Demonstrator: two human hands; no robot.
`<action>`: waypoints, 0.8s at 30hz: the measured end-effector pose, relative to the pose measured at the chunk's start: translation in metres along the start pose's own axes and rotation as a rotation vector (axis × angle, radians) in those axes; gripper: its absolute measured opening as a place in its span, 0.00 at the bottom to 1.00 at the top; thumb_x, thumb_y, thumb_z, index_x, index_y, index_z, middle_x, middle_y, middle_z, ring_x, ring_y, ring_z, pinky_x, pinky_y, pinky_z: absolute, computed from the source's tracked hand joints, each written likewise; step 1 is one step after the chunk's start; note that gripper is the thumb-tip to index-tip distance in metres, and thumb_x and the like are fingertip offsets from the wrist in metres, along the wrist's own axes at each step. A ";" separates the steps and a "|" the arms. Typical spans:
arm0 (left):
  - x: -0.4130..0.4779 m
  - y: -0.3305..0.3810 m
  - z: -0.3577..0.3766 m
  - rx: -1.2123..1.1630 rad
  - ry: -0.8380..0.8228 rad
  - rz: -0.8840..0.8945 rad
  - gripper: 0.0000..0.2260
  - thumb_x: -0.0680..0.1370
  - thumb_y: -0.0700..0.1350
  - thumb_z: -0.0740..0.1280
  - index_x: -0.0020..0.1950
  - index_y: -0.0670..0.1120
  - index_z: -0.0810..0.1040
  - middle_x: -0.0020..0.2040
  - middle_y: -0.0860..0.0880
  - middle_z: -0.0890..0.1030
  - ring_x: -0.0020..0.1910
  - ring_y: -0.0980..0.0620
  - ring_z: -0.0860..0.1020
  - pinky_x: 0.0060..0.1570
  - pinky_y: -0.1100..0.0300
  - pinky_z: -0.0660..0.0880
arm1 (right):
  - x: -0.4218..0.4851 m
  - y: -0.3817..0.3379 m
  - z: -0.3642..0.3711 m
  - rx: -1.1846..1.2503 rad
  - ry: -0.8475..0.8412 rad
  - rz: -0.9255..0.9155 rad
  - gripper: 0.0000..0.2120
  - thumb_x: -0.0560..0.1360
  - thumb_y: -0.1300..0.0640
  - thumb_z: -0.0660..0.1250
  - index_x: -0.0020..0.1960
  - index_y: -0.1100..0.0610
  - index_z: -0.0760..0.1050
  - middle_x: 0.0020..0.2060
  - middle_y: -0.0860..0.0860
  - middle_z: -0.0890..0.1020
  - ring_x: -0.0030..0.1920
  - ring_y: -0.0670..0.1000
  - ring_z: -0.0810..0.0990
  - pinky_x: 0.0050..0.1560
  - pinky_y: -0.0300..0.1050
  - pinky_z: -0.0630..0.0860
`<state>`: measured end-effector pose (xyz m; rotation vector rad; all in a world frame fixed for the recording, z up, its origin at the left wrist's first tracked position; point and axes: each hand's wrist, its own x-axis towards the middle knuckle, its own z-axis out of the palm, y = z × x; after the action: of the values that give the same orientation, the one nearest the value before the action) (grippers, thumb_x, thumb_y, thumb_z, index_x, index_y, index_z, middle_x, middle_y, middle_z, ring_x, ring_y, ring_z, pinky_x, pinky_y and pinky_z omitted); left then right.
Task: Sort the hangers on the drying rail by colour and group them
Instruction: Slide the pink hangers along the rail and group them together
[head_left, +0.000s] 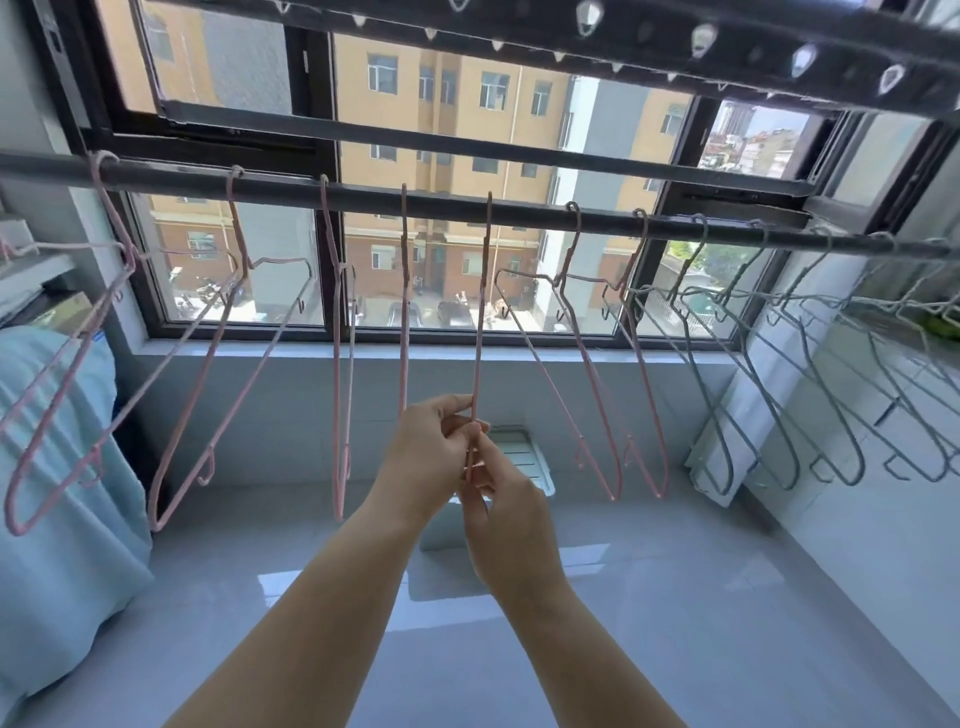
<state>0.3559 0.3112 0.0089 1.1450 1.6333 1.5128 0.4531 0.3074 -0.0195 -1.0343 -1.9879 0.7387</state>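
A glossy pale tiled floor (675, 597) lies under a dark-framed window (311, 130), with a light-blue cloth (52, 467) at the left. The dark drying rail (519, 214) carries other pink hangers (228, 364) on the left and centre, and grey hangers (779, 364) on the right. Both arms reach up at centre. The left hand (431, 452) curls its fingers round the lower end of one pink hanger (480, 322), which hangs edge-on from the rail. The right hand (498, 499) pinches it just beneath.

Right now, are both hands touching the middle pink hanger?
Touching. The head view shows the left hand and the right hand both pinching the lower end of the pink hanger.
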 end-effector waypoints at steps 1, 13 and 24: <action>-0.001 0.000 0.001 0.020 0.003 0.003 0.15 0.77 0.35 0.61 0.63 0.41 0.72 0.46 0.48 0.82 0.39 0.56 0.80 0.34 0.70 0.76 | -0.002 0.000 -0.001 0.004 -0.015 0.005 0.17 0.77 0.59 0.59 0.65 0.48 0.69 0.43 0.42 0.80 0.46 0.42 0.78 0.45 0.31 0.71; -0.003 0.032 0.037 0.240 -0.037 0.285 0.19 0.75 0.38 0.65 0.66 0.40 0.70 0.59 0.43 0.78 0.60 0.47 0.75 0.60 0.60 0.70 | 0.015 0.035 -0.071 -0.261 0.295 0.247 0.24 0.76 0.58 0.61 0.70 0.59 0.61 0.66 0.56 0.68 0.68 0.54 0.64 0.60 0.36 0.55; 0.024 0.027 0.085 0.243 -0.223 0.057 0.09 0.76 0.37 0.62 0.55 0.40 0.75 0.54 0.43 0.80 0.53 0.45 0.78 0.57 0.50 0.74 | 0.014 0.043 -0.055 -0.232 0.240 0.192 0.13 0.78 0.60 0.57 0.60 0.55 0.74 0.43 0.51 0.83 0.43 0.49 0.79 0.40 0.37 0.73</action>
<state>0.4260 0.3688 0.0256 1.4465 1.6728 1.1929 0.5114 0.3487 -0.0177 -1.3977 -1.8114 0.4632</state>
